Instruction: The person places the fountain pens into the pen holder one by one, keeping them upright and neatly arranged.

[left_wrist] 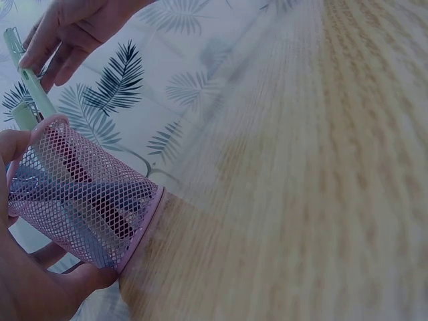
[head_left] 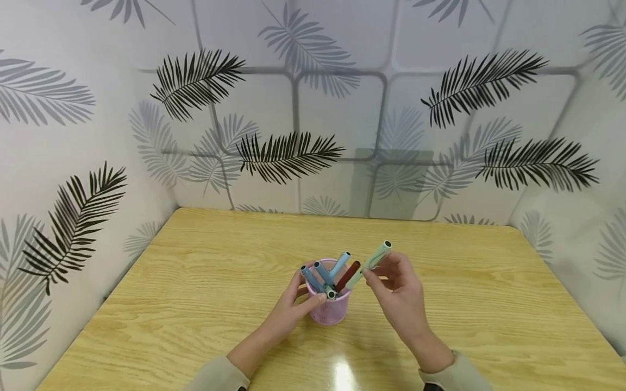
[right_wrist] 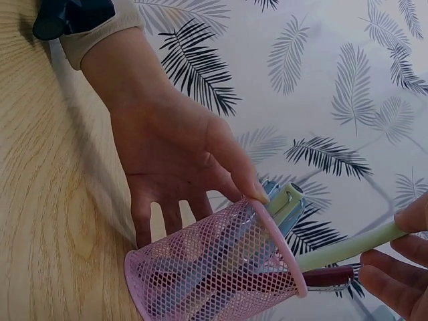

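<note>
A pink mesh pen cup (head_left: 329, 313) stands on the table, filled with several capped pens. My left hand (head_left: 292, 308) holds the cup from its left side, thumb at the rim. On the cup's right, my right hand (head_left: 402, 293) pinches a light green pen (head_left: 375, 257), tilted, its lower end at the cup's rim. Inside the cup lean a dark red pen (head_left: 348, 275), a light blue pen (head_left: 339, 264), darker blue pens (head_left: 313, 279) and another green pen (right_wrist: 287, 200). In the right wrist view the left fingers spread behind the mesh.
The wooden table (head_left: 220, 255) has a wall (head_left: 332, 119) with leaf patterns behind it and at both sides. A bright glare spot shows near the table's front. Beige sleeves (head_left: 221, 374) cover both forearms.
</note>
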### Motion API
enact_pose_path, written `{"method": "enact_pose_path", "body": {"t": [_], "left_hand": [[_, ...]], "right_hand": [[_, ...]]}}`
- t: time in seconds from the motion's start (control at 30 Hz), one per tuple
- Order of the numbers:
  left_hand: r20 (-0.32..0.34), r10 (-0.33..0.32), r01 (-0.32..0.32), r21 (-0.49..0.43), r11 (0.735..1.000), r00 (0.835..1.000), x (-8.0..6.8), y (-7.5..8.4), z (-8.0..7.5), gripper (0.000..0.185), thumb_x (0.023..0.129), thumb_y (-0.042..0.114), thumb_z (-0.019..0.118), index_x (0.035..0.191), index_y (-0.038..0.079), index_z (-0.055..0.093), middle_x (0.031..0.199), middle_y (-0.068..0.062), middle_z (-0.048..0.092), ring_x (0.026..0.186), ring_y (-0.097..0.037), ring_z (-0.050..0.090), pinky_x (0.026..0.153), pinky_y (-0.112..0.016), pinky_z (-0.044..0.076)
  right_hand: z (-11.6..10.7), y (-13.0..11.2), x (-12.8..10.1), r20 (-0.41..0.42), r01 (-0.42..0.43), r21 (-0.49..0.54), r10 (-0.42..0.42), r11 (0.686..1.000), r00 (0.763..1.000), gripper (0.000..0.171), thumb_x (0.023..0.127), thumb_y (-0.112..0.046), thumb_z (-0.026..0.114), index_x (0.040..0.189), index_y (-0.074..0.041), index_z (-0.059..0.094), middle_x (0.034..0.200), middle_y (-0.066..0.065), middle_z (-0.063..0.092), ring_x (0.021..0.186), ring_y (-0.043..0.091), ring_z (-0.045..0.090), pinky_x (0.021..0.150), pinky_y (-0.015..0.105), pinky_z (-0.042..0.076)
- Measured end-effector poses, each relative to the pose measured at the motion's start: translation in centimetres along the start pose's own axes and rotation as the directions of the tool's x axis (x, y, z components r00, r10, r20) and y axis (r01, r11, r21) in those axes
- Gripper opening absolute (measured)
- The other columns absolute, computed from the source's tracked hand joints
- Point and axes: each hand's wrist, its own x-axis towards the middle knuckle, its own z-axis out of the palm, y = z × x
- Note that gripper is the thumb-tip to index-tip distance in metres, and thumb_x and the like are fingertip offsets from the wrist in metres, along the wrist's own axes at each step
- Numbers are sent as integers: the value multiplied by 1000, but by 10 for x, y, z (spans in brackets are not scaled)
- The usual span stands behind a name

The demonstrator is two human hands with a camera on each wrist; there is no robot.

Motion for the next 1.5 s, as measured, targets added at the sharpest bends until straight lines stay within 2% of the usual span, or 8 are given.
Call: {"method": "enact_pose_path", "body": {"t": [0.33,0.57,0.63,0.73,0.87,0.93,1.13,1.5], "left_hand": [[-7,-7,7,2,1000,1000,1,1,2,62,92,19,57,145,22,25,133,-20,36,123,-40,38,93,-52,39],[-12,-11,11,9,1000,1000,1,0,2,62,92,19,57,145,22,25,132,-17,37,122,-40,38,93,-51,40],[-12,-3,3,8,1000,1000,2,-1,2,61,92,20,57,144,21,25,131,-17,38,122,-40,39,92,-52,40],[-14,-2,2,4,1000,1000,5,-11,2,61,92,21,57,144,24,26,132,-15,37,122,-39,38,92,-53,40],[-33,-20,20,14,1000,999,10,-28,1,63,92,26,59,144,32,24,135,-11,36,123,-36,38,93,-51,39],[-48,-30,31,24,999,998,10,-31,1,65,91,30,60,145,33,23,138,-9,36,123,-35,39,93,-50,40],[-71,-51,55,43,998,996,11,-32,0,71,89,36,62,147,30,22,144,-7,33,125,-35,38,95,-52,38],[-37,-59,60,48,997,998,12,-26,-7,67,87,28,65,143,26,29,132,-14,40,121,-37,43,90,-47,44]], "right_hand": [[3,-20,0,67,3,-161,8,987,998,27,77,13,66,99,5,54,84,14,61,77,17,62,58,28,51],[0,6,-1,132,53,-240,-21,969,991,31,78,7,70,105,-3,58,97,8,63,80,23,63,59,30,52],[-2,14,-2,156,62,-253,-23,965,987,32,78,4,71,106,-5,58,100,5,62,81,22,64,59,30,53],[-3,19,-4,183,67,-268,-18,961,983,31,79,1,71,106,-8,59,101,2,62,82,20,64,59,30,53],[-5,20,-5,191,59,-288,-3,956,981,30,80,-2,72,106,-7,59,102,4,62,82,18,64,59,30,52],[-6,20,-6,188,55,-301,3,952,982,30,80,-1,72,106,-7,60,101,6,62,82,17,63,59,30,52],[-9,20,-6,183,46,-309,12,950,983,28,80,0,71,104,-7,60,100,8,63,81,16,63,59,29,52],[-12,20,-8,191,-27,-337,97,941,977,23,81,-3,71,101,-7,62,98,3,64,80,16,62,60,28,51]]}}
